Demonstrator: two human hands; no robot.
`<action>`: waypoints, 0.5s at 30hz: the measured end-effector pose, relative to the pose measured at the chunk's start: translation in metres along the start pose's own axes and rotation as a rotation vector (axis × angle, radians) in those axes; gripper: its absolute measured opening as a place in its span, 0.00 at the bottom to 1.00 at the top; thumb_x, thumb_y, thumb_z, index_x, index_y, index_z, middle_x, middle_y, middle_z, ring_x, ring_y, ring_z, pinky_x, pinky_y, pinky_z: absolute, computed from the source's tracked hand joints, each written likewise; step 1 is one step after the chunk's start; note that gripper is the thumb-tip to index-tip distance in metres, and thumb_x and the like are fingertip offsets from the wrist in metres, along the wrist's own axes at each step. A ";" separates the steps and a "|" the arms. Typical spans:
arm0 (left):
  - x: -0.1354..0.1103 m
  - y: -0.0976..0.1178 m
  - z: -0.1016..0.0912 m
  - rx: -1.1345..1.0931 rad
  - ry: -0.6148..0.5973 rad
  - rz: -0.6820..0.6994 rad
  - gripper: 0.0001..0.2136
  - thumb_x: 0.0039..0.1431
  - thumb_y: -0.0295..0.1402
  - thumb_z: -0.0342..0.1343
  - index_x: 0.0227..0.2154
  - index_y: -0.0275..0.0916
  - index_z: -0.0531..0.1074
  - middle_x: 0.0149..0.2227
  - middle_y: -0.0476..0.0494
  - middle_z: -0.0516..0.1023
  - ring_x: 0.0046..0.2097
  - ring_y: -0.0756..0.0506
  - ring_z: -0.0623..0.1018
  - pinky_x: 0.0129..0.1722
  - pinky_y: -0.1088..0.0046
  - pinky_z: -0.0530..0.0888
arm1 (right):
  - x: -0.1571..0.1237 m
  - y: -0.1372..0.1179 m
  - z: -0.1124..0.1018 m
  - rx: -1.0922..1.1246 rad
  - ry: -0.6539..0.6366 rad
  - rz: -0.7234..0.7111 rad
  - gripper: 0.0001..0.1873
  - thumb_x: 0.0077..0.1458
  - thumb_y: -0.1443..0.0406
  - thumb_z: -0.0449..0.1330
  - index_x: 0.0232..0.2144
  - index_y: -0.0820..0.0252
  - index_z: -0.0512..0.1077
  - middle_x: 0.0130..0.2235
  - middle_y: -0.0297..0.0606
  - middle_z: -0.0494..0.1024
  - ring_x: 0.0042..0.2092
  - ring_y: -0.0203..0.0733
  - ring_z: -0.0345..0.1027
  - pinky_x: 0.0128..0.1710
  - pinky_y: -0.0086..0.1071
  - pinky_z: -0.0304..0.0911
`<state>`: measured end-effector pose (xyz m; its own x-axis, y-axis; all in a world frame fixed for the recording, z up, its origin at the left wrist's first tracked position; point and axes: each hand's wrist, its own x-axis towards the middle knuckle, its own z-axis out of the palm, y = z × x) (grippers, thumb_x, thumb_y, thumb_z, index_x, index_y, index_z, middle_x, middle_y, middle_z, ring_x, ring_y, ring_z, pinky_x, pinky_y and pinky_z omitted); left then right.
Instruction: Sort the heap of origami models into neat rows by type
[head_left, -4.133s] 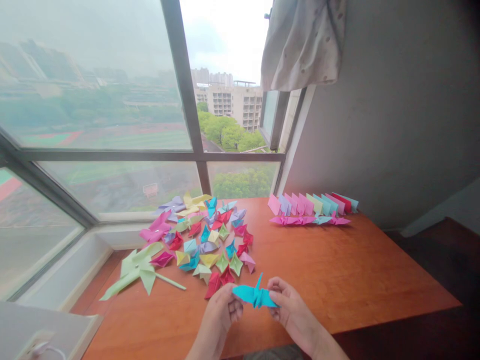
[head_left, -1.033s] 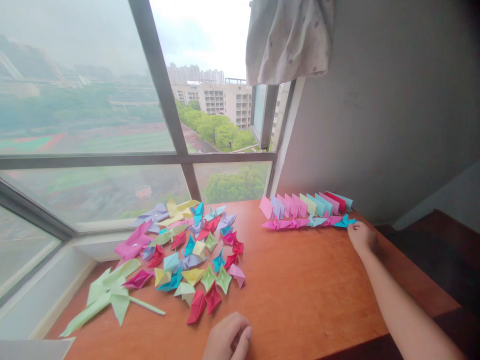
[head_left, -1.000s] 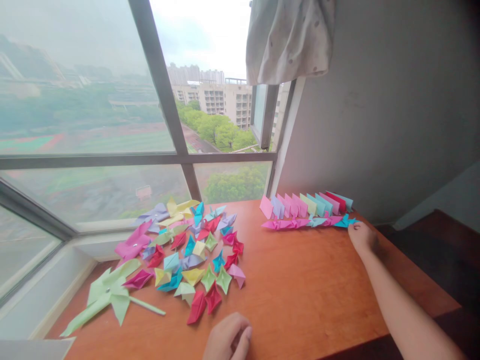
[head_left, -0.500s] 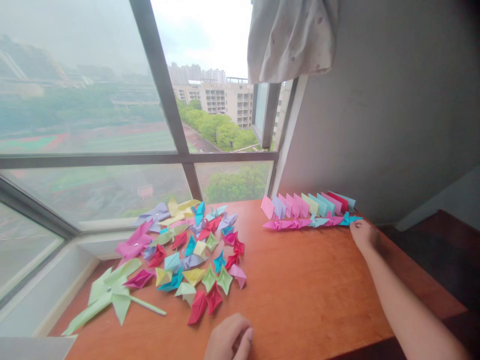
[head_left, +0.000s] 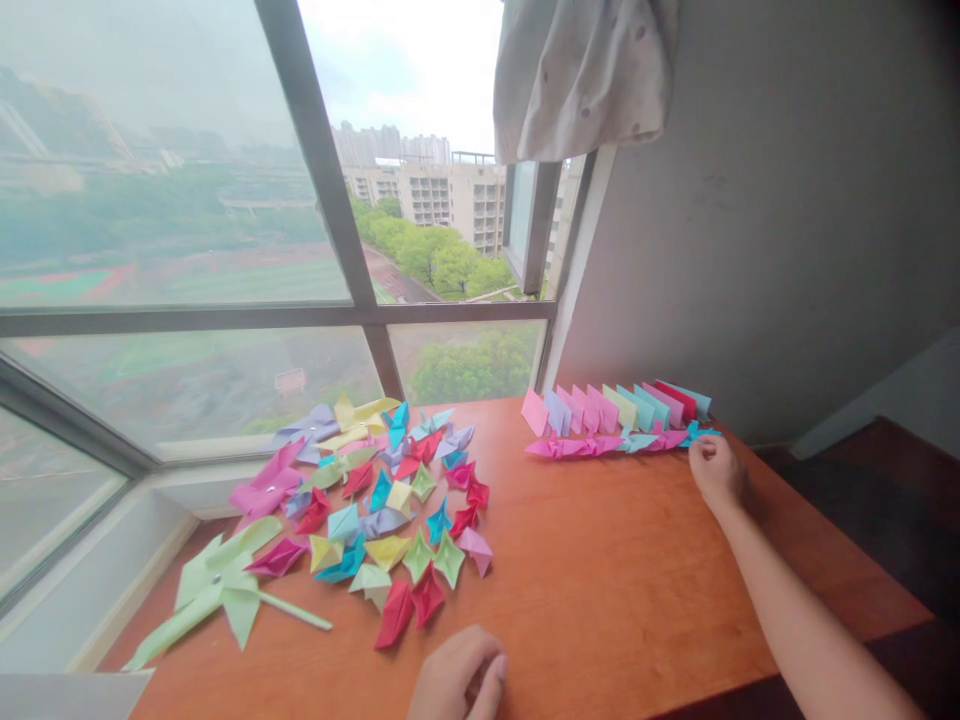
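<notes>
Beside the wall, my right hand has its fingers pinched at the blue origami crane, covering part of it. That crane is the right end of a row of folded paper pieces, mostly pink, with a pale blue one among them. My left hand rests at the table's front edge, fingers curled in, with nothing visible in them. Close to it lie red folded papers, part of a loose group of small colourful origami pieces.
Behind the crane row stands a line of folded paper cards. A green paper pinwheel lies at the left of the brown table, with a magenta pinwheel farther back. Windows and a curtain are beyond.
My right hand has shifted slightly left and now covers more of the blue crane's right side. My left hand and the other paper pieces look the same.
</notes>
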<state>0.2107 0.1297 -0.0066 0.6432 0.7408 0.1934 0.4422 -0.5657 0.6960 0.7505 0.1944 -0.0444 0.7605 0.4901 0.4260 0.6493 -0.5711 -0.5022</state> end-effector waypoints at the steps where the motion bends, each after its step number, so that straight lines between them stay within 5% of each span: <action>1: 0.000 0.000 0.000 -0.002 0.005 0.004 0.10 0.67 0.33 0.45 0.30 0.40 0.68 0.26 0.48 0.72 0.27 0.49 0.72 0.27 0.78 0.68 | -0.003 -0.004 0.001 0.013 -0.019 -0.043 0.15 0.52 0.58 0.54 0.39 0.59 0.72 0.34 0.41 0.79 0.34 0.46 0.69 0.34 0.34 0.58; 7: 0.000 0.001 -0.001 -0.008 0.029 0.007 0.10 0.67 0.31 0.46 0.30 0.40 0.68 0.25 0.48 0.72 0.26 0.50 0.72 0.27 0.78 0.68 | -0.010 -0.023 0.011 0.030 -0.080 -0.211 0.11 0.50 0.56 0.56 0.28 0.57 0.69 0.28 0.40 0.74 0.35 0.47 0.68 0.35 0.34 0.58; 15: 0.000 0.000 0.001 0.012 0.044 0.026 0.09 0.65 0.30 0.47 0.29 0.40 0.68 0.25 0.49 0.72 0.26 0.50 0.72 0.27 0.78 0.67 | -0.016 -0.029 0.013 -0.072 -0.040 -0.167 0.11 0.52 0.58 0.54 0.23 0.57 0.65 0.27 0.39 0.72 0.27 0.41 0.59 0.28 0.32 0.46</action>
<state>0.2114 0.1297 -0.0075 0.6262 0.7412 0.2419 0.4335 -0.5888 0.6822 0.7199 0.2121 -0.0467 0.6420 0.6071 0.4683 0.7664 -0.5244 -0.3708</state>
